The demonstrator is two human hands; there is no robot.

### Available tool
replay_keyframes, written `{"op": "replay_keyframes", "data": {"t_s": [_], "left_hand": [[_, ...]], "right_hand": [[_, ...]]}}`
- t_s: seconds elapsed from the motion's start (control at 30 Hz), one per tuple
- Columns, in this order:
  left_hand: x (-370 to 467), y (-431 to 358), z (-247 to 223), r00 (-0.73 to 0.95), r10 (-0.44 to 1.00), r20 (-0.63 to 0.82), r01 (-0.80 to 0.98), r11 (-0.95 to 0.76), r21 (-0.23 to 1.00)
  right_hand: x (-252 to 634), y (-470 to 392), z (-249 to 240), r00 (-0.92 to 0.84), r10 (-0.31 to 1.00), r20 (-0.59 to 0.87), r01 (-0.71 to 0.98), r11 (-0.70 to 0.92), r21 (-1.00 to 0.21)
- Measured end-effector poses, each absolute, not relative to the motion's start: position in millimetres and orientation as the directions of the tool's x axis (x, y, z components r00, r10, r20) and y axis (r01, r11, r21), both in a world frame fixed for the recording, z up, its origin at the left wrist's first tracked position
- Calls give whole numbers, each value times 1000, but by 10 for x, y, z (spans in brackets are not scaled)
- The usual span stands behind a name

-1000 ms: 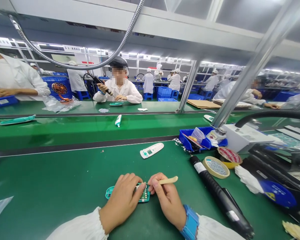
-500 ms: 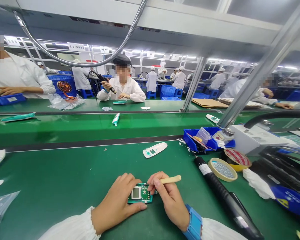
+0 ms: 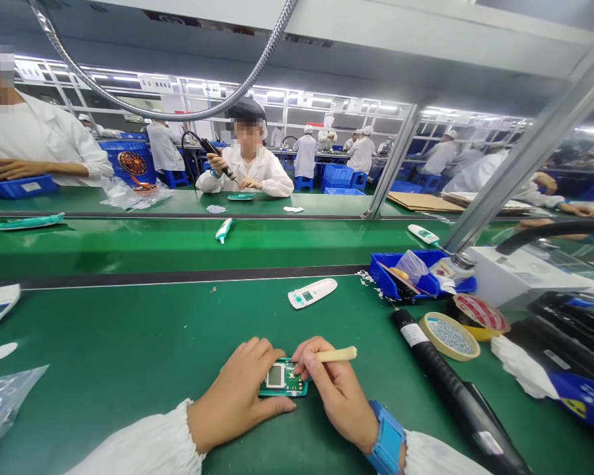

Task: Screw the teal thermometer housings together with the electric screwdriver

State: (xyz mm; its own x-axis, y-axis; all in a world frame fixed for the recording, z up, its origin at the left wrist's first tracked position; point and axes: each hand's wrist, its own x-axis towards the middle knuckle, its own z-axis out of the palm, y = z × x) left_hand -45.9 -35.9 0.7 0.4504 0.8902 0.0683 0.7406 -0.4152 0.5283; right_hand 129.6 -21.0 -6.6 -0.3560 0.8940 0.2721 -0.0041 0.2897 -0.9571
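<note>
Gripping housing [image 3: 297, 394] in left fingers [image 3: 251, 350], tool [image 3: 338, 355] in right fingers [image 3: 315, 371] at housing's right; could scratch board [image 3: 293, 380] by slipping.

the left hand [image 3: 242, 386] holds a small teal plastic casing [image 3: 283, 394] on a dark green worktop [image 3: 143, 356], thumb along its near edge. inside it shows a green circuit board [image 3: 291, 377] with a square grey screen [image 3: 276, 376]. the right hand [image 3: 334, 396], above a bright blue wristband [image 3: 387, 437], pinches a slim pale-yellow stick [image 3: 337, 355] at the board's right end. beyond lies a long white casing with a teal-ringed window [image 3: 321, 290]. to the right rests a black cylindrical tool [image 3: 438, 373], near a round cream dish [image 3: 433, 345] of grey bits.
</note>
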Motion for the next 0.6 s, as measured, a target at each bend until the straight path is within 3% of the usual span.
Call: {"op": "replay_keyframes", "data": {"t_s": [0.27, 0.6], "left_hand": [[-471, -387, -48, 436, 896, 86, 750, -415, 516], [-474, -381, -60, 442, 895, 65, 757, -411, 508]], "right_hand": [[1473, -343, -57, -266, 933, 243, -59, 235, -970], [1483, -406, -93, -372, 903, 216, 32, 245, -969]]}}
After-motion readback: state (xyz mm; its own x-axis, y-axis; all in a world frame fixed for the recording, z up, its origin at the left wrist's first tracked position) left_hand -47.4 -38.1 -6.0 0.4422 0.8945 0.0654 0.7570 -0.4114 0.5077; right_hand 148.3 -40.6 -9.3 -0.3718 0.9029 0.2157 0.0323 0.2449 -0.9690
